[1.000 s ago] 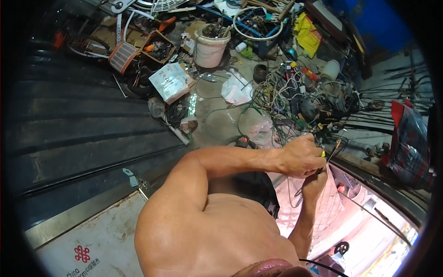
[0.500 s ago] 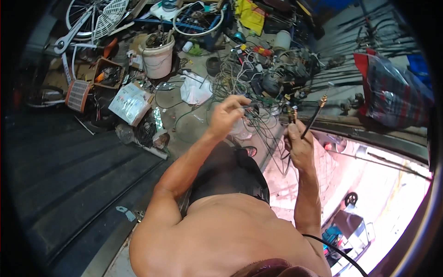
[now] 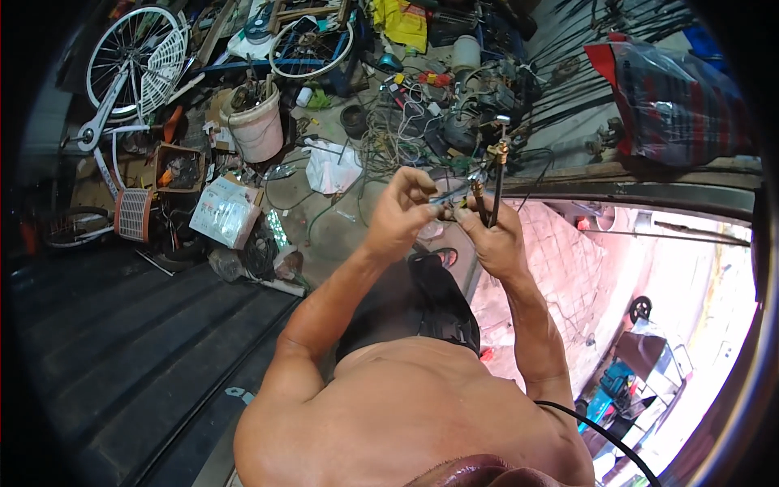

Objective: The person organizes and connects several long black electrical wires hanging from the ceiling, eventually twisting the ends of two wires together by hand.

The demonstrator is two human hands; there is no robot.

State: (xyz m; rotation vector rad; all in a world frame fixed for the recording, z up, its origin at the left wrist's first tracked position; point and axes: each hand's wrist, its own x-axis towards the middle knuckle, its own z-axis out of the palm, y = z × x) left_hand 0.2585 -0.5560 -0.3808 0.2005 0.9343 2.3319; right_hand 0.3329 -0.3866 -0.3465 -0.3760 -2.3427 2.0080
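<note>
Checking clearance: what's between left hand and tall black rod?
Head view: a shorter brass-tipped piece and the thumb of right hand, between left hand and tall black rod.

Cluttered grey floor (image 3: 337, 243) beyond and left of right grip (image 3: 499, 243); dark ridged panel (image 3: 138, 341) farther left of it; pinkish ground (image 3: 552, 284) to its right, brightly lit.

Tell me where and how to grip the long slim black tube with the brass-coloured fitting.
Probably best: pinch the long slim black tube mid-shaft, where it runs bare and straight between brass-coloured fitting and right hand. Come from its right; a shorter brass-coloured piece crowds its left.
</note>
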